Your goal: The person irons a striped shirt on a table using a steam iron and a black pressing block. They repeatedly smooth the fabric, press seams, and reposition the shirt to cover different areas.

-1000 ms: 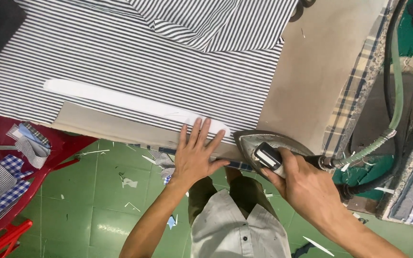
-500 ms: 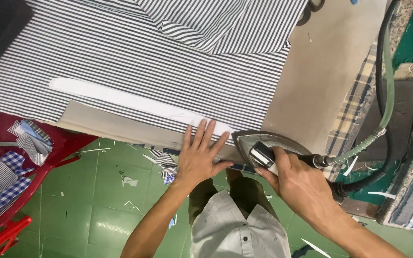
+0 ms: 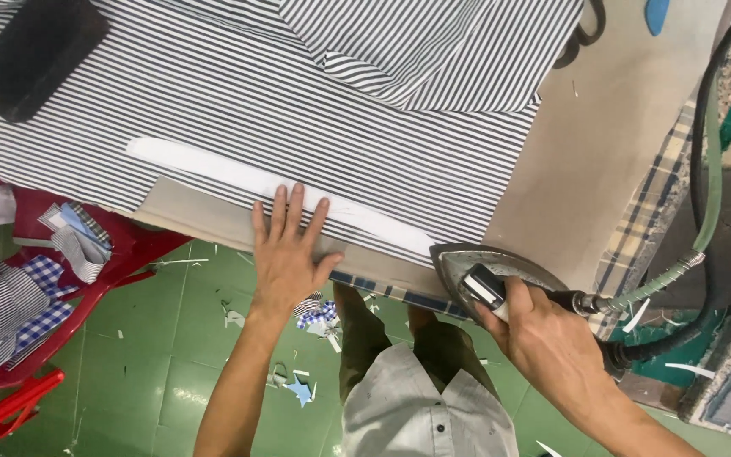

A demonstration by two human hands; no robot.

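Left hand: your left hand (image 3: 285, 254) lies flat, fingers spread, at lower centre of the frame; it holds nothing, only presses the near edge of the striped fabric (image 3: 281, 110) and the end of the white strip (image 3: 281, 188) down on the tabletop (image 3: 611, 144)

Right hand: your right hand (image 3: 543, 338), lower right of the frame, has its grip wrapped around the handle of the steam iron (image 3: 492, 267); the fingers are full, not loose

Iron: its pointed soleplate sits at the right end of the white strip, on the near edge of the tabletop, tip aimed left toward your flat hand; a green hose (image 3: 708, 186) runs from its rear up the right side of the frame

Fabric: black-and-white striped cloth covers the upper left and centre; a folded layer lies on top at upper centre; a dark block (image 3: 40, 51) rests on it at upper left

Surroundings: red plastic chair (image 3: 86, 288) with cloth scraps at lower left; green floor (image 3: 171, 372) strewn with offcuts

Risk: the iron tip is near your left fingertips; I judge a slide leftward could burn them unless that hand retreats; the strip could skew if your pressure lifts; the hose could drag the iron off line; resting too long could scorch the cloth
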